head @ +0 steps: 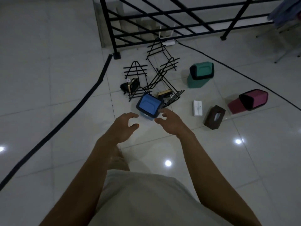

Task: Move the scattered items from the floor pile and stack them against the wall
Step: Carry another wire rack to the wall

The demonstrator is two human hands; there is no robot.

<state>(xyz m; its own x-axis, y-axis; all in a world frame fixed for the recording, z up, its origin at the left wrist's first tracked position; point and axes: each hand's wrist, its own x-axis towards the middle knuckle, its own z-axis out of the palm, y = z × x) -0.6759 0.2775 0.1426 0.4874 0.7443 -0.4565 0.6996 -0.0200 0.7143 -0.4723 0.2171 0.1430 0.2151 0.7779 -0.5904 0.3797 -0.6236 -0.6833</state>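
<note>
Both hands are held out over the tiled floor [48, 79], just short of the blue bin [149, 106]. The left hand [125, 126] and right hand [171, 123] are spread with fingers loosely curved, each grip wide and holding nothing. Behind the blue bin lie black wire racks [162, 74]; a green bin [201, 74], a maroon bin [249, 101], a white box [197, 108] and a brown tissue box [214, 117] are scattered to its right.

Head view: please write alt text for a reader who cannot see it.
Both hands, left hand and right hand, reach open toward a blue bin on a tiled floor. Beyond lie black wire racks, a green bin, a maroon bin, a brown tissue box and a white box.
</note>
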